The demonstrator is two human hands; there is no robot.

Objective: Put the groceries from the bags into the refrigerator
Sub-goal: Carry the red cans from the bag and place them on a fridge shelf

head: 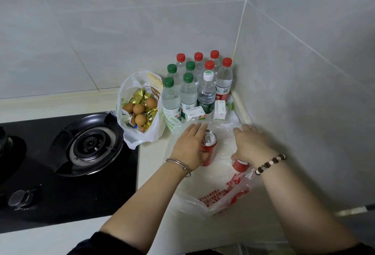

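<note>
The left hand [190, 147] is lying, fingers straight, against the upright red can [210, 145] on the clear bag [223, 191]. The right hand [250, 143] is spreading flat beside it, thumb above a second can [239, 165]. Beyond, boxes [195, 113] and bottles [207, 92] are crowding the desk [150, 173] corner, and the egg bag [140, 110] is touching the stove [81, 153] edge.

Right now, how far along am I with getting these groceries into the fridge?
Done: nothing shows as put away, and the refrigerator isn't in view. In hand: your left hand touches a red can and your right hand is over a second red can, both at the clear bag. Left: the eggs in the white bag, plus the water bottles and small boxes in the corner.
</note>
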